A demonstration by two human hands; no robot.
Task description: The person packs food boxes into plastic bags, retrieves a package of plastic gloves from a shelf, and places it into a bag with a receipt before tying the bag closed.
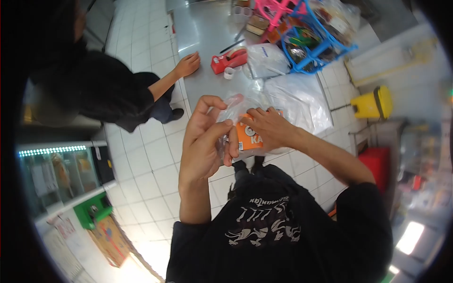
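Observation:
My left hand (204,137) pinches the edge of a clear plastic bag (230,112), with its fingers curled and the thumb pressed in. Inside the bag lies an orange box (250,140) with white and black print. Over the box's upper right side, my right hand (272,128) grips it through the plastic, its fingers bent across the top. Both hands are in front of my chest, at the near end of the metal table (203,89). My right palm hides part of the box.
A red tape dispenser (229,60), a small white roll (229,73) and stacked plastic bags (302,101) lie on the table. Blue (325,47) and pink (273,12) baskets stand behind. At the left, another person's hand (188,64) rests on the table edge.

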